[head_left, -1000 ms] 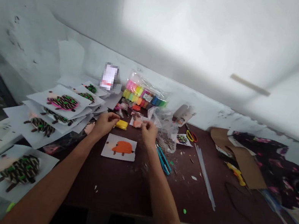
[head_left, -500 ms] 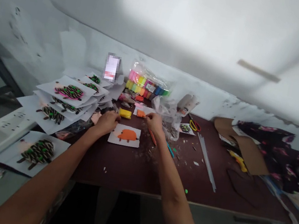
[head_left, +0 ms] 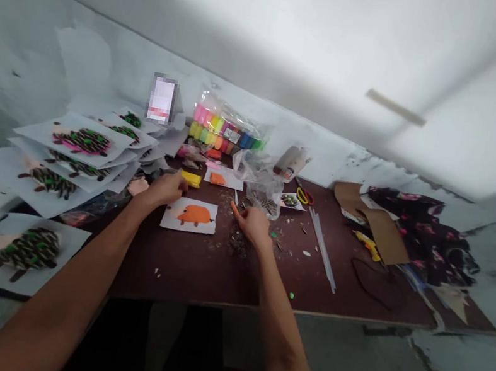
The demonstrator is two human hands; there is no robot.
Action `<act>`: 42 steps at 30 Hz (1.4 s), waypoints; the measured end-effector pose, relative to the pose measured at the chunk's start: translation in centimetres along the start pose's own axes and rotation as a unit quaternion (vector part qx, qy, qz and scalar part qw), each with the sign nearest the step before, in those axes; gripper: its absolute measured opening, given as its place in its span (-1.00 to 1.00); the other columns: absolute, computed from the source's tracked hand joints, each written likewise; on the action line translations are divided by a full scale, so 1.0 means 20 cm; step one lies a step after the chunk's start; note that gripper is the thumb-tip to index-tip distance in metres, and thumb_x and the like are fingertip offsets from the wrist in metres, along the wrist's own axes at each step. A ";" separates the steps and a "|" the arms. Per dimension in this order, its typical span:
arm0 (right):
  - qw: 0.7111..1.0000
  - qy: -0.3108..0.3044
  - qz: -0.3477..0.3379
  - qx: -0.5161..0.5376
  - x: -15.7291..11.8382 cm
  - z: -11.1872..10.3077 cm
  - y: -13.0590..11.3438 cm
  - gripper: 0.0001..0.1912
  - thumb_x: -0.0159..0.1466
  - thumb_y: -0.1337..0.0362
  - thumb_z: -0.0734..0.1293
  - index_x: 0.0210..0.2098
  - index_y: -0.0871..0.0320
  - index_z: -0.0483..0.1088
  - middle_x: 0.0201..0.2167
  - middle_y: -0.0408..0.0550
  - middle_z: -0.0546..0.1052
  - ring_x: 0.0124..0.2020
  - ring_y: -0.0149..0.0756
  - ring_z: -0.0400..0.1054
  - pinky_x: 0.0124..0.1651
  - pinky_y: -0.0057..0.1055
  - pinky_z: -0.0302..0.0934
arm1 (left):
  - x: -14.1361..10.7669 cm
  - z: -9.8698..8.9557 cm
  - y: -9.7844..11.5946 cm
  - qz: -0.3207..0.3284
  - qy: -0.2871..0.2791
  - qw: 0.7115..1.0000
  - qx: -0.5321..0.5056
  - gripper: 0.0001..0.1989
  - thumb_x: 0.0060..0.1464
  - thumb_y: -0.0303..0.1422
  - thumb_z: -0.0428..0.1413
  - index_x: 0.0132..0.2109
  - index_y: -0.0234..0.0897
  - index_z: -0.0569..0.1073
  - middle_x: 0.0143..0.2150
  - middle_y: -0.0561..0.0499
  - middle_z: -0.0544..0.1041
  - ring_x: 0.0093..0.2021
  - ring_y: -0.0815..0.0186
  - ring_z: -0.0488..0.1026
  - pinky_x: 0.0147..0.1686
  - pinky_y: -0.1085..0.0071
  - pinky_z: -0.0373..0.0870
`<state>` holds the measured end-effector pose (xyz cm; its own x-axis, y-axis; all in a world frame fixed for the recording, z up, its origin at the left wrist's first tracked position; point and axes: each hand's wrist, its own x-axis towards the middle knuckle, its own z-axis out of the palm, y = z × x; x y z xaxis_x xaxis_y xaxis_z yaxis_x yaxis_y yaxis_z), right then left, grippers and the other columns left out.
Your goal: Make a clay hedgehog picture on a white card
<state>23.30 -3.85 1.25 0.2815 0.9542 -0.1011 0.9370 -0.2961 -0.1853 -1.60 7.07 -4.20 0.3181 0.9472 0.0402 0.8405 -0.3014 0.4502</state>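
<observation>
My right hand is closed around an orange-handled tool over the dark table, right of a small white card bearing an orange clay hedgehog body. My left hand rests at the card's upper left corner, beside a yellow clay pack; its fingers are bent, and whether they hold anything is unclear. Behind the card, an orange clay piece lies on white paper.
Stacked hedgehog pictures fill the left side. Toward the wall are a multicoloured clay set, a plastic bag and a bottle. Scissors, clear sticks, a yellow glue gun and dark cloth lie to the right.
My right hand has moved from the orange clay piece toward the front and taken hold of the orange-handled tool. My left hand stays near the card. The view has shifted right.
</observation>
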 end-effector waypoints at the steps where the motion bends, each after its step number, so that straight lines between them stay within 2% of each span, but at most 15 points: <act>1: 1.000 0.004 0.001 -0.005 -0.01 0.01 0.00 -0.50 0.37 -0.09 0.20 -0.24 0.17 0.58 -0.25 0.16 0.62 -0.19 -0.15 0.50 -0.17 -0.39 0.24 | 0.01 0.00 0.00 0.001 -0.002 1.000 0.004 -0.67 -0.11 -0.51 0.06 -0.25 -0.19 0.65 -0.17 -0.08 0.67 -0.14 0.13 0.56 -0.22 0.43 0.39; 6: 1.000 -0.030 -0.009 0.001 -0.07 0.01 0.00 -0.48 0.37 -0.10 0.20 -0.29 0.18 0.58 -0.28 0.16 0.62 -0.19 -0.10 0.50 -0.19 -0.37 0.25 | 0.07 -0.02 0.02 -0.001 -0.016 0.999 0.034 -0.74 -0.01 -0.42 0.06 -0.25 -0.20 0.64 -0.18 -0.10 0.67 -0.15 0.12 0.56 -0.27 0.43 0.35; 9: 1.000 0.026 0.004 -0.002 -0.08 -0.01 0.03 -0.61 0.41 0.07 0.17 -0.16 0.13 0.56 -0.15 0.12 0.60 -0.13 -0.16 0.48 -0.15 -0.40 0.26 | 0.08 -0.02 0.04 -0.007 -0.010 0.999 0.040 -0.73 0.05 -0.38 0.04 -0.21 -0.20 0.64 -0.17 -0.13 0.66 -0.15 0.08 0.56 -0.28 0.40 0.34; 12: 0.994 0.075 0.048 -0.055 -0.07 -0.02 0.05 -0.68 0.40 0.22 0.17 -0.02 0.13 0.51 0.00 0.18 0.52 -0.03 -0.13 0.46 -0.10 -0.36 0.27 | 0.06 -0.01 0.06 -0.009 0.014 0.999 0.047 -0.71 0.10 -0.36 0.02 -0.18 -0.23 0.64 -0.17 -0.16 0.65 -0.12 0.05 0.55 -0.25 0.36 0.34; 16: 0.991 0.046 0.084 -0.093 -0.08 -0.02 0.07 -0.67 0.40 0.20 0.19 0.03 0.16 0.46 -0.01 0.22 0.51 -0.01 -0.05 0.45 -0.07 -0.30 0.29 | 0.03 0.01 0.05 -0.001 0.045 0.999 0.025 -0.69 0.14 -0.35 -0.01 -0.16 -0.22 0.63 -0.13 -0.14 0.65 -0.10 0.06 0.54 -0.20 0.33 0.34; 21: 0.991 0.034 0.089 -0.089 -0.12 -0.04 0.07 -0.66 0.37 0.20 0.24 0.08 0.17 0.40 0.04 0.22 0.48 0.02 -0.06 0.45 -0.08 -0.32 0.28 | 0.02 0.02 0.04 -0.003 0.055 0.998 0.008 -0.72 0.12 -0.34 0.00 -0.19 -0.17 0.62 -0.16 -0.09 0.66 -0.10 0.08 0.54 -0.17 0.33 0.33; 25: 0.994 -0.017 0.067 -0.086 -0.14 -0.07 0.10 -0.68 0.34 0.25 0.27 0.05 0.18 0.42 0.01 0.17 0.53 0.00 -0.09 0.46 -0.11 -0.37 0.26 | 0.01 0.02 0.04 -0.009 0.054 0.998 0.011 -0.72 0.12 -0.32 0.00 -0.19 -0.17 0.62 -0.17 -0.10 0.66 -0.12 0.08 0.55 -0.20 0.33 0.33; 28: 0.996 -0.047 0.034 -0.070 -0.14 -0.11 0.14 -0.74 0.29 0.26 0.32 -0.04 0.11 0.49 -0.06 0.08 0.58 -0.03 -0.13 0.48 -0.13 -0.41 0.24 | 0.01 0.02 0.04 -0.007 0.057 0.998 0.002 -0.72 0.12 -0.32 0.01 -0.20 -0.19 0.62 -0.16 -0.13 0.65 -0.13 0.05 0.55 -0.21 0.31 0.33; 31: 0.999 -0.016 0.016 -0.038 -0.12 -0.12 0.15 -0.74 0.31 0.24 0.28 -0.08 0.08 0.54 -0.09 0.04 0.61 -0.05 -0.15 0.48 -0.11 -0.42 0.23 | 0.01 0.02 0.04 -0.007 0.055 0.998 -0.005 -0.74 0.11 -0.34 0.01 -0.23 -0.19 0.61 -0.18 -0.13 0.65 -0.14 0.04 0.54 -0.20 0.30 0.33; 34: 0.998 0.028 0.035 -0.043 -0.08 -0.10 0.14 -0.66 0.37 0.30 0.16 -0.07 0.13 0.56 -0.08 0.12 0.60 -0.05 -0.13 0.49 -0.09 -0.39 0.24 | 0.01 0.02 0.04 -0.011 0.047 0.999 0.002 -0.74 0.12 -0.33 0.01 -0.24 -0.18 0.61 -0.19 -0.12 0.65 -0.13 0.06 0.54 -0.18 0.30 0.33; 38: 0.992 0.016 0.094 -0.085 0.00 -0.07 0.12 -0.62 0.34 0.40 0.14 -0.02 0.21 0.54 -0.03 0.28 0.56 0.00 -0.03 0.47 -0.09 -0.33 0.26 | 0.01 0.02 0.04 -0.006 0.043 0.999 0.000 -0.74 0.13 -0.33 0.00 -0.24 -0.18 0.60 -0.18 -0.12 0.65 -0.11 0.05 0.53 -0.16 0.29 0.33; 40: 0.993 0.008 0.088 -0.083 0.05 -0.05 0.11 -0.63 0.31 0.41 0.19 0.03 0.25 0.51 -0.01 0.31 0.54 0.02 0.01 0.45 -0.06 -0.30 0.27 | 0.02 0.02 0.04 -0.004 0.042 0.999 -0.002 -0.74 0.13 -0.35 0.00 -0.24 -0.18 0.60 -0.17 -0.12 0.65 -0.11 0.05 0.53 -0.15 0.29 0.33; 42: 0.996 0.010 0.053 -0.068 0.09 -0.04 0.09 -0.61 0.29 0.46 0.20 0.05 0.28 0.50 -0.02 0.31 0.55 0.01 -0.03 0.46 -0.03 -0.31 0.26 | 0.02 0.03 0.04 -0.004 0.040 0.999 0.003 -0.74 0.13 -0.35 -0.01 -0.23 -0.19 0.60 -0.17 -0.13 0.65 -0.11 0.06 0.53 -0.16 0.30 0.33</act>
<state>25.67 -2.71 1.42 0.3839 0.9187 -0.0925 0.9205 -0.3887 -0.0411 -0.67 7.16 -4.32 0.2752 0.9553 0.1084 0.8455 -0.2942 0.4457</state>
